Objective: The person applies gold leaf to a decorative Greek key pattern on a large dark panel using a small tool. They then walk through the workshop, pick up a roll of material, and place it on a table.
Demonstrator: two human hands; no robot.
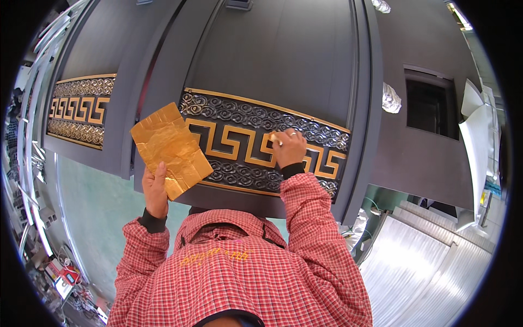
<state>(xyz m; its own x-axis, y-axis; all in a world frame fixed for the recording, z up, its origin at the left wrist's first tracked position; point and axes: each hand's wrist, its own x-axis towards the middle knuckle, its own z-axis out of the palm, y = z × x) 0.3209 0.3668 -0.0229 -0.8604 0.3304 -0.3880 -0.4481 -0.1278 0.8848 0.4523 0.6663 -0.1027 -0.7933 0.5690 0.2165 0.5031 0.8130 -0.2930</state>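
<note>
My left hand (156,192) holds a creased gold foil sheet (170,146) by its lower edge, thumb on top. The sheet covers the left end of a decorated band on the dark grey panel. In that band a raised gold meander pattern (238,144) runs between rows of dark, glossy rosettes (248,115). At the pattern's right half, my right hand (290,150) has its fingers closed on a small pale wad (276,139) against the band. The hand hides what the wad is made of and part of the gold line under it.
Another panel with a matching band (79,111) stands at the left, its rosettes more golden. At the right are a grey panel with a dark rectangular opening (431,102) and crumpled silvery wrapping (390,98). Ribbed translucent sheets (406,267) lie at lower right, a cluttered bench (73,291) at lower left.
</note>
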